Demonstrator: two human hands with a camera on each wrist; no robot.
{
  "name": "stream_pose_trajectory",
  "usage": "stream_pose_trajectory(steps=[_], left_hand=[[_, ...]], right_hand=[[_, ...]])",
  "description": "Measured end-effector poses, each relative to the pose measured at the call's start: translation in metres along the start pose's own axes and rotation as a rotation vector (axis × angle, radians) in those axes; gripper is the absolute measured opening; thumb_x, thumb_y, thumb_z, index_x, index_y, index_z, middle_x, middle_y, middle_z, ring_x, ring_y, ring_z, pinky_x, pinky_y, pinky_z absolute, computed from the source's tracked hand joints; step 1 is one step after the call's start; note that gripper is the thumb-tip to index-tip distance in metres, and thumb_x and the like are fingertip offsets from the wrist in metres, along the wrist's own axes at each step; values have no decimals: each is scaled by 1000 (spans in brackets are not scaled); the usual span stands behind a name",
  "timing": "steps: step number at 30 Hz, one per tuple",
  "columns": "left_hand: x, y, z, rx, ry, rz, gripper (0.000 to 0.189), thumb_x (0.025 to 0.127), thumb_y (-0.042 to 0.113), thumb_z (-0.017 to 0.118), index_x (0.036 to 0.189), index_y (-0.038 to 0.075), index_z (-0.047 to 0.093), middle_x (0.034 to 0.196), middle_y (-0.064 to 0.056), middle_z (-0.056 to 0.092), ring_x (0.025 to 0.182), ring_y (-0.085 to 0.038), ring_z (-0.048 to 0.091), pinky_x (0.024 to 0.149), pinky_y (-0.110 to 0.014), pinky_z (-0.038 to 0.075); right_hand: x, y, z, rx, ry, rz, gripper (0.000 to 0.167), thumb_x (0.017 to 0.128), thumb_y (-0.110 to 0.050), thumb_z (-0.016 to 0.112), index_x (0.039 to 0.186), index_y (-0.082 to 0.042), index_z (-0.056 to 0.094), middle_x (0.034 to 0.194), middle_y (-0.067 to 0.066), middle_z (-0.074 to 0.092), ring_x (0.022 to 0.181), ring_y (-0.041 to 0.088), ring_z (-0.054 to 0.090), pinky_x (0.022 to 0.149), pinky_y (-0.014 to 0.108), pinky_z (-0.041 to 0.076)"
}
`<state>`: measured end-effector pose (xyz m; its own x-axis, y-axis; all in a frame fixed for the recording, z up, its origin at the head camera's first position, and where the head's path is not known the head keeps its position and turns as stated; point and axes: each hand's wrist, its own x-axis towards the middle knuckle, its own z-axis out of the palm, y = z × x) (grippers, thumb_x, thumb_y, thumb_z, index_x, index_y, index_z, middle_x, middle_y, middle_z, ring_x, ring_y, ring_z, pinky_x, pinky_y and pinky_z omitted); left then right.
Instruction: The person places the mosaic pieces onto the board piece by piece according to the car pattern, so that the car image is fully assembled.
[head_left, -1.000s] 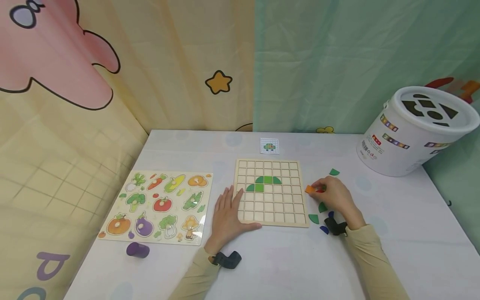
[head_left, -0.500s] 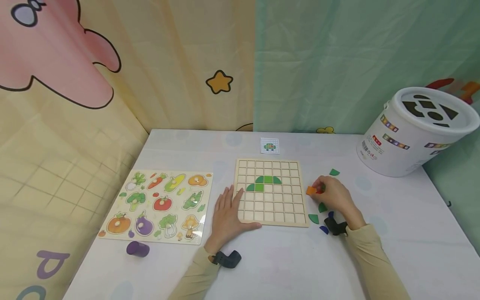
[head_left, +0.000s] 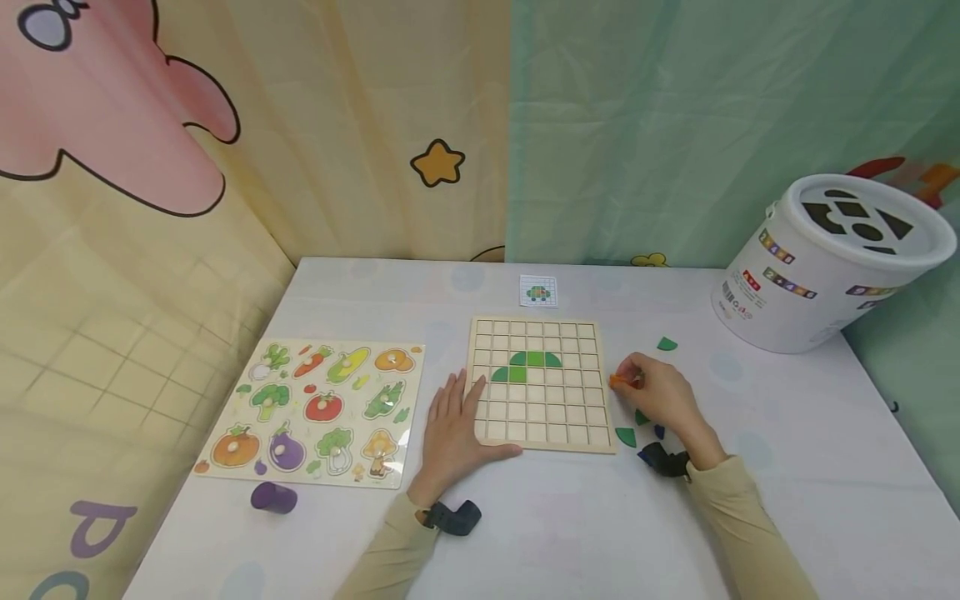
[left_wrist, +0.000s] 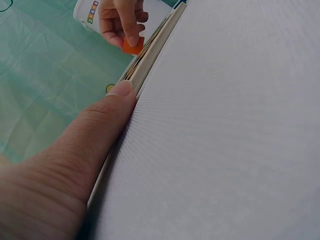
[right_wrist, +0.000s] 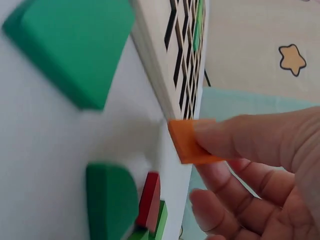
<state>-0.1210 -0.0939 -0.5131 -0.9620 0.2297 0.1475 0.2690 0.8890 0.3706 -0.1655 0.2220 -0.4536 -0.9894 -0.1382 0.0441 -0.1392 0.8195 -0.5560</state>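
A wooden grid board (head_left: 545, 417) lies on the table, with several green pieces (head_left: 536, 358) set in its upper cells. My left hand (head_left: 456, 437) rests along the board's left side, fingers spread, thumb (left_wrist: 107, 112) against the near edge. Just off the board's right edge, my right hand (head_left: 663, 396) pinches an orange square tile (right_wrist: 192, 142) between thumb and fingers. Below that hand lie green quarter-circle pieces (right_wrist: 110, 200) and a red piece (right_wrist: 149, 200). A green quarter-circle (head_left: 626, 437) and dark blue pieces (head_left: 659, 432) are near the right wrist.
A small card with a turtle-like picture (head_left: 538, 292) lies behind the board. At left is a vegetable puzzle board (head_left: 300, 433), with a purple cylinder (head_left: 273, 497) in front. A white bucket (head_left: 787, 292) stands back right. Another green quarter-circle (head_left: 667, 343) lies beyond the right hand.
My right hand has tilted the orange tile and shifted slightly toward the board, hiding the red piece in the head view. The left hand stays in place.
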Motion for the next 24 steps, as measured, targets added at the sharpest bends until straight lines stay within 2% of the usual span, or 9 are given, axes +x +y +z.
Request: stream_pose_trajectory(steps=[6, 11, 16, 24], left_hand=[[-1, 2, -2, -22, 7, 3, 119, 59, 81, 65, 150, 12, 28, 155, -15, 16, 142, -30, 8, 114, -42, 6], [-1, 2, -1, -13, 9, 6, 119, 59, 81, 64, 150, 13, 28, 155, -15, 16, 142, -30, 8, 114, -43, 7], [-1, 2, -1, -13, 7, 0, 119, 59, 81, 64, 150, 13, 29, 156, -14, 16, 142, -30, 9, 114, -43, 8], [-1, 1, 0, 3, -27, -15, 120, 59, 85, 59, 151, 16, 24, 157, -12, 12, 143, -26, 3, 114, -39, 4]], right_hand=[[4, -15, 12, 41, 50, -70, 13, 84, -8, 70, 95, -3, 66, 81, 4, 58, 59, 15, 45, 46, 29, 37], [10, -31, 23, 75, 44, -119, 12, 83, -11, 74, 91, -7, 65, 80, 1, 57, 59, 15, 45, 48, 29, 36], [18, -48, 33, 117, 18, -165, 15, 80, -14, 77, 84, -10, 64, 76, -2, 58, 58, 14, 45, 49, 29, 36], [30, -67, 47, 110, -41, -173, 14, 80, -20, 78, 78, -14, 65, 68, -6, 56, 59, 13, 46, 51, 29, 38]])
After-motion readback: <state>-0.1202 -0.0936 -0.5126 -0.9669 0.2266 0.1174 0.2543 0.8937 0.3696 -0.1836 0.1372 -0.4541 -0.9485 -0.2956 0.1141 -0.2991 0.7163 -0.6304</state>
